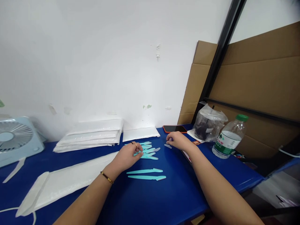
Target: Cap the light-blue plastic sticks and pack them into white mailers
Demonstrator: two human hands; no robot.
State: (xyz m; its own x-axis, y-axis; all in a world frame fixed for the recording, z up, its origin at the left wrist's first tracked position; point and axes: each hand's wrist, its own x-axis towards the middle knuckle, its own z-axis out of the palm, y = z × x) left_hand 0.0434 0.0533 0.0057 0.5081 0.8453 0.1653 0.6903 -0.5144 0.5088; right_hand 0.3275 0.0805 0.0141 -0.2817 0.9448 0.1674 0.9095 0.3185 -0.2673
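Several teal razors point(153, 157) lie bunched on the blue table. Over their handle ends is my left hand point(127, 156), its thumb and fingers closed on a teal razor. A clear cap point(157, 149) sits at the blade end of one razor in the bunch. To the right, my right hand point(179, 140) is pinched, with another clear cap point(167, 146) at its fingertips. Nearer the front, two separate teal razors point(147, 177) lie side by side, blade ends to the right.
Stacked white padded envelopes point(93, 134) and a single envelope point(140, 133) lie by the wall. A long white envelope point(70, 178) stretches left. A fan point(16, 137) stands far left; a phone point(175, 129), bagged drink cup point(206, 125) and water bottle point(228, 139) are right.
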